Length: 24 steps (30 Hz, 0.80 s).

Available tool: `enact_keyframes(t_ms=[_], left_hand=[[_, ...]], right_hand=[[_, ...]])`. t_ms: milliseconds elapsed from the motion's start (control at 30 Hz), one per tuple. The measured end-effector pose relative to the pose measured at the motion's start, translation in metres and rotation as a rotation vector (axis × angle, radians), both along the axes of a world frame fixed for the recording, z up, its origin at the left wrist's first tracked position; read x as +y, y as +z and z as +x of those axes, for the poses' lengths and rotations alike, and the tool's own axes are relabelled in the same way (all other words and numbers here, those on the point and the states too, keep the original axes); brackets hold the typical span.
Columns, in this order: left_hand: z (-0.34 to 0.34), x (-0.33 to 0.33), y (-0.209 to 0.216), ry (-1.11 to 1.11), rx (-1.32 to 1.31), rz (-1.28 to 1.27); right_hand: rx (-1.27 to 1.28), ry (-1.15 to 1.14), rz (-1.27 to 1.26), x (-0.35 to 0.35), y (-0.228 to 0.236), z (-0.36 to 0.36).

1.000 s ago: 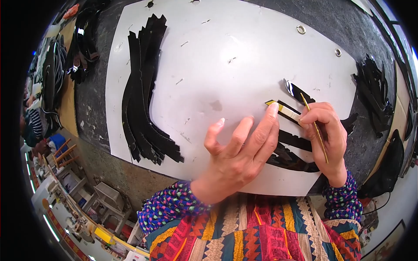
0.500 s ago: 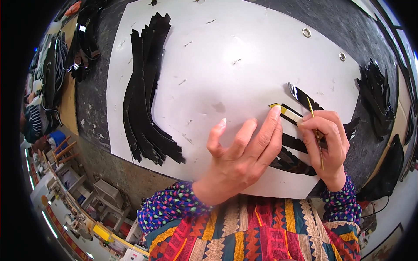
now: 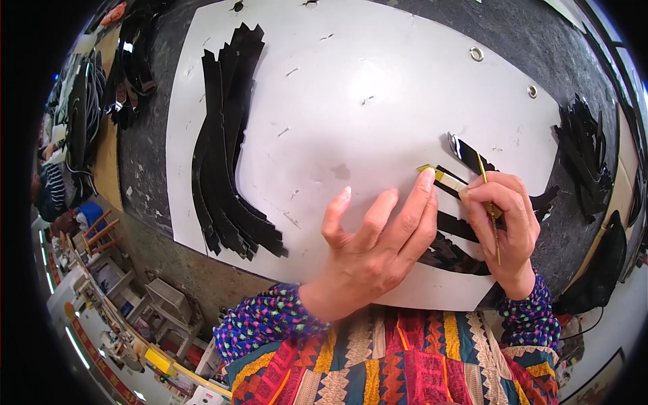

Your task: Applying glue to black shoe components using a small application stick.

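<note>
Black strip [image 3: 451,183] runs lengthwise from under my flat, spread left hand [image 3: 378,239] toward my right hand [image 3: 503,223], which pinches a thin brush [image 3: 489,202] over its yellowed end

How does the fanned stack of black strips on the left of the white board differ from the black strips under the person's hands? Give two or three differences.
The fanned stack lies untouched; the strips under the hands are pinned by the left hand, while the right hand holds a thin brush over them. The stack overlaps tightly; the strips at the hands show white gaps between them. One of these has a yellowish end; the stack is all black. Both rest on the white board.
</note>
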<state>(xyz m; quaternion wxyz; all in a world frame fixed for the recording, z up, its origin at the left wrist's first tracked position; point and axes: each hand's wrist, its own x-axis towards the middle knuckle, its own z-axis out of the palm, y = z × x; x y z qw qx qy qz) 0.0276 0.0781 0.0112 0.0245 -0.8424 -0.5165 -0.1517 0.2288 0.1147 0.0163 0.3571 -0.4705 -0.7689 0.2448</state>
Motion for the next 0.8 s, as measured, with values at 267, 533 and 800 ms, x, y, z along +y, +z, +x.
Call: enact_keyframes(t_ms=[267,533,800], left_hand=[[0.0,0.001,-0.0004,-0.014,-0.007,0.004],[-0.0007,0.0012,0.0006,-0.022,-0.006,-0.004],[0.001,0.0014,-0.0005,-0.013,-0.012,0.004]], right_hand=[[-0.016,0.01,0.008,-0.0001,0.0003,-0.0001],[-0.018,0.021,0.037,0.0019,0.0001,-0.0008],[-0.01,0.017,0.04,0.0014,-0.0004,-0.0003]])
